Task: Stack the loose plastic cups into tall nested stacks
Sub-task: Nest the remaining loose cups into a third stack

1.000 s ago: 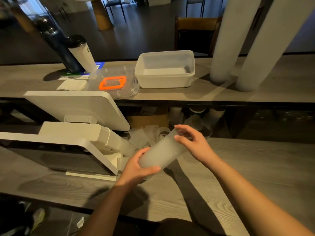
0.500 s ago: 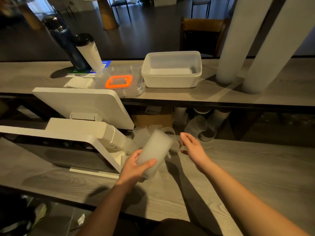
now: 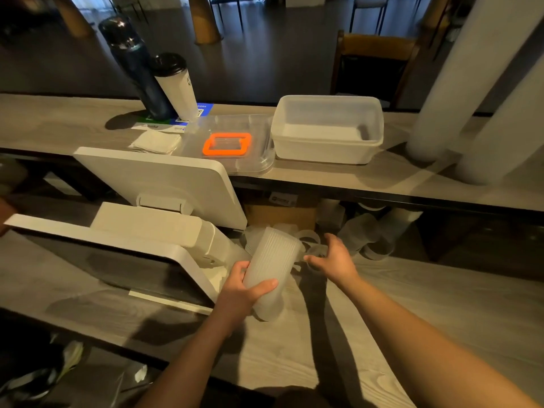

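My left hand [image 3: 245,285] grips a nested stack of frosted plastic cups [image 3: 273,260] near its lower end, its open mouth tilted up and away from me. My right hand [image 3: 334,259] reaches past the stack's mouth to the loose cups [image 3: 307,238] heaped on the lower counter, fingers closing round the rim of one loose cup [image 3: 319,250]. Several more cups [image 3: 372,240] lie on their sides under the upper shelf. Two tall finished stacks [image 3: 447,83] lean at the far right of the upper counter.
A white point-of-sale terminal [image 3: 164,184] stands left of the cups. On the upper counter [image 3: 353,178] are a white tub [image 3: 326,129], a clear lid with an orange seal [image 3: 228,144], napkins and two bottles [image 3: 173,83]. A cardboard box [image 3: 279,213] sits under the shelf.
My right hand left the stack's mouth and moved forward and down to the loose cups. My left hand tipped the stack more upright.
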Tool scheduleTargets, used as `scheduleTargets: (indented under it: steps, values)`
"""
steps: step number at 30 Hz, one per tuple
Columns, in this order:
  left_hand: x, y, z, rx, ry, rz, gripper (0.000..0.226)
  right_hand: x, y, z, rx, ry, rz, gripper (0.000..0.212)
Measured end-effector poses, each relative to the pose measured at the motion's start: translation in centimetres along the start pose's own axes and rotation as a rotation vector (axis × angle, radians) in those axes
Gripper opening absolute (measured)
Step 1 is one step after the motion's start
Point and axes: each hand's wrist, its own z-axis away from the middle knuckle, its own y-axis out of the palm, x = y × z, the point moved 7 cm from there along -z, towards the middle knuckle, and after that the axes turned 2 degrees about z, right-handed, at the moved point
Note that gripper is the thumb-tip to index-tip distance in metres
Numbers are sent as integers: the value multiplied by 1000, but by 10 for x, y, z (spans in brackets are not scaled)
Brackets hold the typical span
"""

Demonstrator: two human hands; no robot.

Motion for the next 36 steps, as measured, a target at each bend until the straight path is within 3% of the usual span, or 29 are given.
scheduleTargets:
  steps: [4, 8, 19, 23, 29, 36]
  values:
    - [-9, -5, -10, -8, 64, -63, 94, 3, 13, -18, 32, 7, 113, 101]
    - [-11, -9, -17, -1, 96, -79, 97, 10, 16, -26, -13, -20, 217, 88]
    - [-11, -11, -17, 29, 98, -75, 96, 6, -10, -7, -146, -6, -516, 61]
    - [-10, -7, -15, 29, 95, -44, 93, 1, -32, 18, -144, -6, -691, 67]
    - [-9, 5, -4, 48, 80, -17, 92, -16, -55, 42, -226, -36, -843, 42]
    - [-9, 20, 10, 55, 83, 15, 88, -16, -58, 54, -16, 43, -1123, 40]
